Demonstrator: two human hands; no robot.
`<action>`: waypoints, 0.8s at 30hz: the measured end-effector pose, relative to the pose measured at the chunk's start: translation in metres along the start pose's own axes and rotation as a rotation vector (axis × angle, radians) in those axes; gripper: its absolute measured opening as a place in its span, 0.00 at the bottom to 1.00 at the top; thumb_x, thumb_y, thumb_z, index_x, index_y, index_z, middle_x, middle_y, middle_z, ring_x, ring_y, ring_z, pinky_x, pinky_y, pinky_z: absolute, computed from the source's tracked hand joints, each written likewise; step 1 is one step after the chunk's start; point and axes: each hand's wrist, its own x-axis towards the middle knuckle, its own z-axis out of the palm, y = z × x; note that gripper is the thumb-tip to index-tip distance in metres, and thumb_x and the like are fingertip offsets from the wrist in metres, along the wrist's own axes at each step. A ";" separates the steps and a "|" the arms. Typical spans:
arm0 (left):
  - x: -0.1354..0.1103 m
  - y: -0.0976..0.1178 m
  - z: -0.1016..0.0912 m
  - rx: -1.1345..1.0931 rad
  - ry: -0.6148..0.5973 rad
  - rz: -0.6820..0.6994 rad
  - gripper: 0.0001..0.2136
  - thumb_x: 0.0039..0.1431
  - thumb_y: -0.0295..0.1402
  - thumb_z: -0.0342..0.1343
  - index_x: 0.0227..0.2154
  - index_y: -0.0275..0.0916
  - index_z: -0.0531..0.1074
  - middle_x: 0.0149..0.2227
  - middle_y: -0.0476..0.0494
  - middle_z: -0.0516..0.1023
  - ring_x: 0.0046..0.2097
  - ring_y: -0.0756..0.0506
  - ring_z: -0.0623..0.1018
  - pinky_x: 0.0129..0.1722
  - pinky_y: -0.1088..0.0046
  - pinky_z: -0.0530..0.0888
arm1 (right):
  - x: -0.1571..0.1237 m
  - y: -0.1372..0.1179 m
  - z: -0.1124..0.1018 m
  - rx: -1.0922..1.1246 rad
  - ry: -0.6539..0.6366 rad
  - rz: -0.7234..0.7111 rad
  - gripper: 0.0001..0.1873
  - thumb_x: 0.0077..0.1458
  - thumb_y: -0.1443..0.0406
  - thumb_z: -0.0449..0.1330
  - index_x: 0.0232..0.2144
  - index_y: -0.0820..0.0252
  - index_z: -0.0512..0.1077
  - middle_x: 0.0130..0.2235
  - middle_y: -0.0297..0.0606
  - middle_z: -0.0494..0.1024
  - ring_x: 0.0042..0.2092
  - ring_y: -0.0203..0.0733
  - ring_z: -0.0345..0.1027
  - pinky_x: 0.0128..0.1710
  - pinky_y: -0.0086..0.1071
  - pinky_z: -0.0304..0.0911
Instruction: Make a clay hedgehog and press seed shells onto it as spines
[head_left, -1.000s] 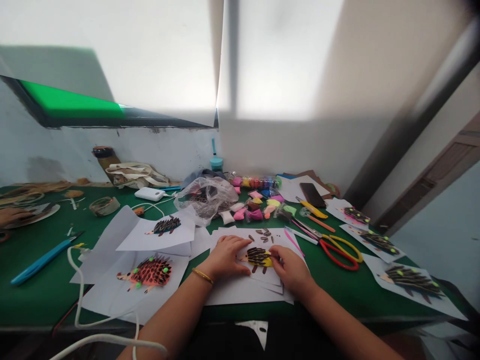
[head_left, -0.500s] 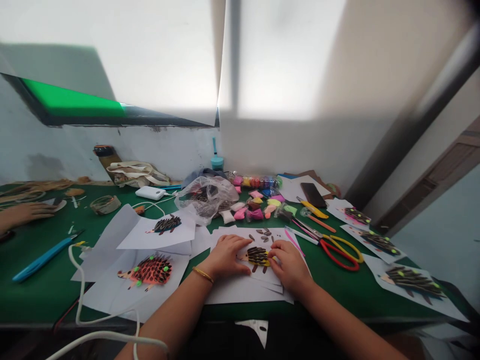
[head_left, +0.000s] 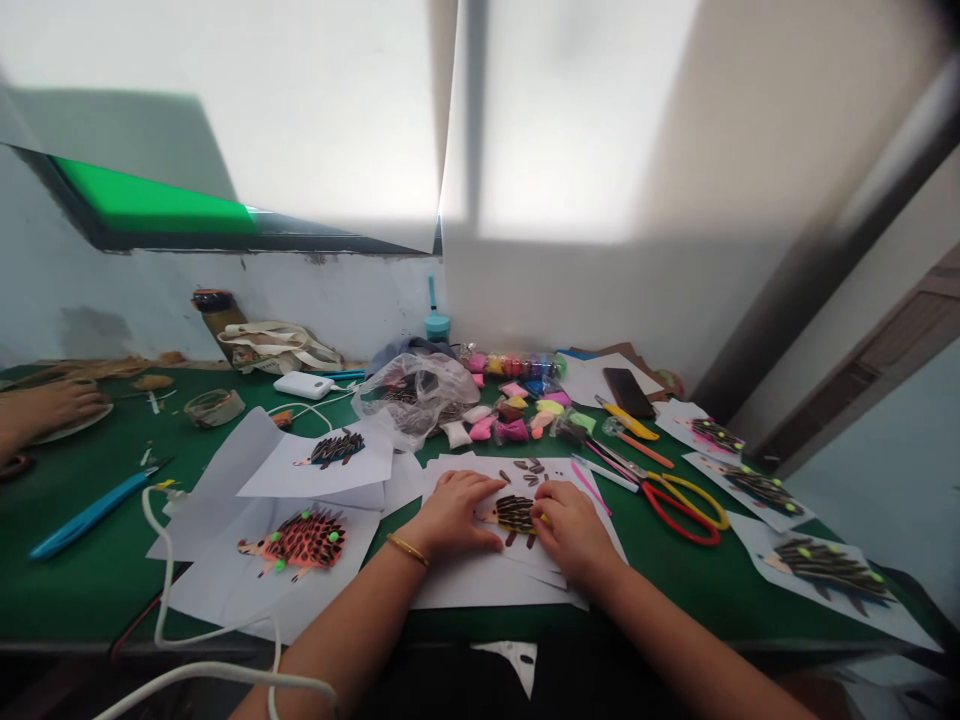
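A clay hedgehog (head_left: 514, 513), yellow with rows of dark seeds stuck in as spines, lies on a white paper sheet (head_left: 480, 590). My left hand (head_left: 457, 508) rests on the sheet at the hedgehog's head side, thumb and fingers spread, holding nothing. At the hedgehog's right edge my right hand (head_left: 571, 528) has its fingers drawn together against the body. Whatever they may pinch is hidden. Several loose striped seeds (head_left: 534, 466) lie on the paper just above the hedgehog.
Finished-looking hedgehog pictures (head_left: 304, 540) lie left and right. Scissors (head_left: 682, 508), a yellow cutter (head_left: 628, 418), bagged clay (head_left: 511, 430) and a plastic bag (head_left: 416, 395) surround the paper. A white cable (head_left: 161, 590) crosses at left. Another person's hand (head_left: 56, 408) is far left.
My right hand has shifted slightly left, its fingertips now over the hedgehog's right edge. My left hand stays in place. The other person's hand at far left has moved.
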 end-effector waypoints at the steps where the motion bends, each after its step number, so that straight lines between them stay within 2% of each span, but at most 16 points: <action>1: 0.000 0.000 0.000 0.001 0.001 0.003 0.43 0.36 0.50 0.71 0.59 0.49 0.65 0.56 0.44 0.72 0.57 0.36 0.69 0.57 0.58 0.61 | 0.001 0.000 0.000 -0.001 -0.006 0.004 0.06 0.54 0.71 0.58 0.30 0.58 0.73 0.41 0.40 0.74 0.45 0.47 0.64 0.46 0.40 0.61; 8: 0.000 -0.001 0.002 -0.011 0.028 0.017 0.42 0.37 0.51 0.71 0.58 0.50 0.65 0.56 0.44 0.72 0.57 0.36 0.69 0.58 0.57 0.61 | 0.001 0.001 0.003 0.005 -0.011 0.016 0.05 0.54 0.71 0.58 0.29 0.58 0.73 0.40 0.39 0.74 0.45 0.46 0.64 0.46 0.39 0.60; 12: 0.000 0.001 0.001 0.004 0.056 0.045 0.38 0.41 0.52 0.68 0.57 0.48 0.66 0.54 0.43 0.74 0.55 0.37 0.71 0.59 0.57 0.60 | -0.001 0.003 0.004 0.028 -0.001 0.026 0.05 0.54 0.71 0.59 0.29 0.57 0.74 0.40 0.39 0.74 0.44 0.46 0.65 0.44 0.38 0.60; 15: -0.001 0.010 -0.002 0.075 0.123 0.106 0.30 0.48 0.52 0.64 0.55 0.48 0.69 0.56 0.43 0.73 0.56 0.38 0.71 0.63 0.53 0.52 | -0.002 0.005 0.005 0.047 0.018 0.027 0.05 0.54 0.70 0.58 0.30 0.57 0.74 0.40 0.40 0.74 0.44 0.46 0.65 0.44 0.39 0.61; 18: -0.001 0.022 -0.003 0.129 0.152 0.223 0.22 0.54 0.51 0.59 0.50 0.49 0.72 0.56 0.44 0.72 0.58 0.39 0.69 0.65 0.52 0.47 | -0.003 0.007 0.005 0.056 0.031 0.029 0.05 0.53 0.70 0.59 0.30 0.57 0.75 0.40 0.40 0.74 0.44 0.46 0.66 0.45 0.39 0.61; 24: -0.001 0.031 0.000 0.142 0.141 0.330 0.22 0.56 0.53 0.56 0.49 0.48 0.73 0.53 0.45 0.75 0.57 0.40 0.70 0.66 0.53 0.44 | -0.006 0.008 0.000 0.062 0.033 0.031 0.07 0.51 0.69 0.60 0.34 0.56 0.75 0.40 0.39 0.74 0.44 0.46 0.66 0.46 0.39 0.62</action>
